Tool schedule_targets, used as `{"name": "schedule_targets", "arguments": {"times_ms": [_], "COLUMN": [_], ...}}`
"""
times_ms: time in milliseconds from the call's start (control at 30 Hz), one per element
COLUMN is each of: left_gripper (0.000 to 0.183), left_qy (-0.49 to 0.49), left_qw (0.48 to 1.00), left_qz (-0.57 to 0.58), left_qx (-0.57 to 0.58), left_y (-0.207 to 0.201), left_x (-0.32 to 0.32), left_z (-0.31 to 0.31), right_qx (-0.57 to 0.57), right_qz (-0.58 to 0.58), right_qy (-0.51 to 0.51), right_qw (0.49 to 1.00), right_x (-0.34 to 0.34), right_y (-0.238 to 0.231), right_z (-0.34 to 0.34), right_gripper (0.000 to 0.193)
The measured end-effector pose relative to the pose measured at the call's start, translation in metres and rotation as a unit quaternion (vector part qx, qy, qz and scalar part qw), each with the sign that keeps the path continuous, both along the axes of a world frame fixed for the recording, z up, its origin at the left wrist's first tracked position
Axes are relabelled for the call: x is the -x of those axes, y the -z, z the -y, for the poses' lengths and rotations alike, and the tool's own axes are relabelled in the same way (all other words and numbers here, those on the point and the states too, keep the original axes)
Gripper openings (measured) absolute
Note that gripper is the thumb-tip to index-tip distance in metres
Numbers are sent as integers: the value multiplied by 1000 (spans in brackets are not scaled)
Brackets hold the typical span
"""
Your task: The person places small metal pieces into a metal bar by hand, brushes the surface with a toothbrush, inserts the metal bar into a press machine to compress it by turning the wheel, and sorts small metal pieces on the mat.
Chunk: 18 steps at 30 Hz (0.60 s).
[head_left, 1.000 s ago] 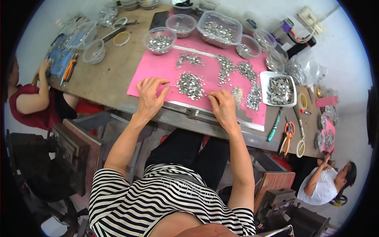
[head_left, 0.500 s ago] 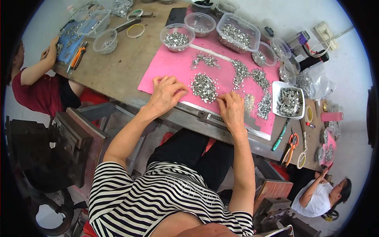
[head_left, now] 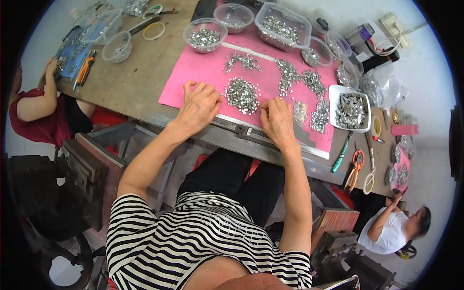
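A round pile of small silvery metal pieces point(head_left: 242, 95) lies on the pink mat point(head_left: 176, 89) in front of me. Just left of it, my left hand point(head_left: 199, 107) rests on the mat with its fingers curled in. My right hand point(head_left: 277, 121) is at the pile's right near edge, thumb and bent fingers pressed together. Whatever the fingertips of either hand may hold is too small or hidden to see. Thin gold-silver pieces point(head_left: 300, 113) lie right of my right hand. Farther off are a small scattered group point(head_left: 243, 62) and a long curved heap point(head_left: 287, 75) of silvery pieces.
Clear plastic tubs of metal pieces point(head_left: 205, 38) line the mat's far side. A white bowl point(head_left: 333, 108) stands at the right, with a teal-handled tool point(head_left: 342, 153) and orange-handled pliers point(head_left: 355, 166) nearby. Co-workers sit left point(head_left: 36, 113) and right point(head_left: 386, 229).
The whole view has shifted, so the table appears farther up and left. My left fingers look more curled; both hands stay beside the round pile.
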State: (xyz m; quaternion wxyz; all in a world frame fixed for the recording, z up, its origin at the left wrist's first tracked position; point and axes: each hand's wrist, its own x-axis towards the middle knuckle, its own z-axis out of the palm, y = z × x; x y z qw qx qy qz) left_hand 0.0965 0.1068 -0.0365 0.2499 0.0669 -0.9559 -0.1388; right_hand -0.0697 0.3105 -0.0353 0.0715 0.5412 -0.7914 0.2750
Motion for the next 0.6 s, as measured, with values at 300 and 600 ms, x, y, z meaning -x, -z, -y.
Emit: {"name": "schedule_targets", "arguments": {"times_ms": [300, 600], "left_gripper": [12, 13], "left_qy": [151, 144], "left_qw": [978, 982], "left_qz": [-52, -68], "left_qx": [-137, -100], "left_y": [0, 12], "left_x": [6, 16], "left_z": [-63, -77], "right_qx": [69, 73], "right_qz": [157, 77], "right_qy": [-26, -3], "right_qw": [985, 994], "right_x": [-38, -49], "right_y": [-10, 0], "right_z": [-40, -42], "right_gripper": [15, 17]}}
